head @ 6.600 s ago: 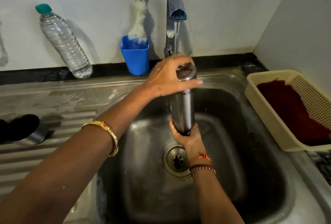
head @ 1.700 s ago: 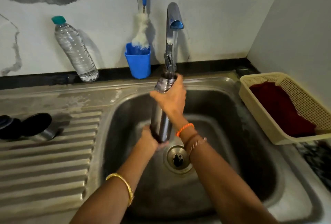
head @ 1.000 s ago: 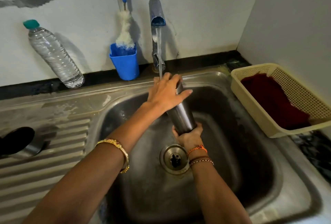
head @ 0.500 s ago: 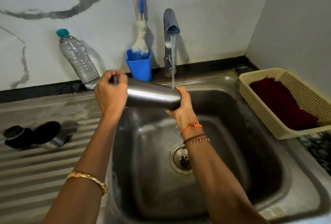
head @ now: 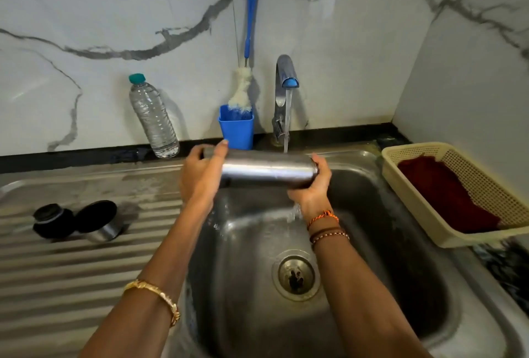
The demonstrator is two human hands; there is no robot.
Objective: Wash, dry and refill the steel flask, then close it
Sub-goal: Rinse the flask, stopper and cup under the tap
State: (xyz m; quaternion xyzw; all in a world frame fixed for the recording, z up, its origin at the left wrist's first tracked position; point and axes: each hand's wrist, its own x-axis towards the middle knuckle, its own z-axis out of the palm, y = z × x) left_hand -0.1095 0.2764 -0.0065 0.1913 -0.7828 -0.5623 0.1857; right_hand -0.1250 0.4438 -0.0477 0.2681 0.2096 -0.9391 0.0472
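Now rinsing the steel flask (head: 266,168) sideways under the tap (head: 284,77).
Left hand (head: 200,180) grips one end, right hand (head: 313,189) cups the other.

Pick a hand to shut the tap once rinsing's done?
Probably right. The right hand grips the flask end directly below the tap; the left hand sits farther away and could keep its grip.

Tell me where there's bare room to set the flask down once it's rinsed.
The ribbed drainboard is bare in front of the black stopper and steel cap, up to the sink. The back ledge is crowded: plastic bottle, blue cup, tap. On the right, the basket fills the counter.
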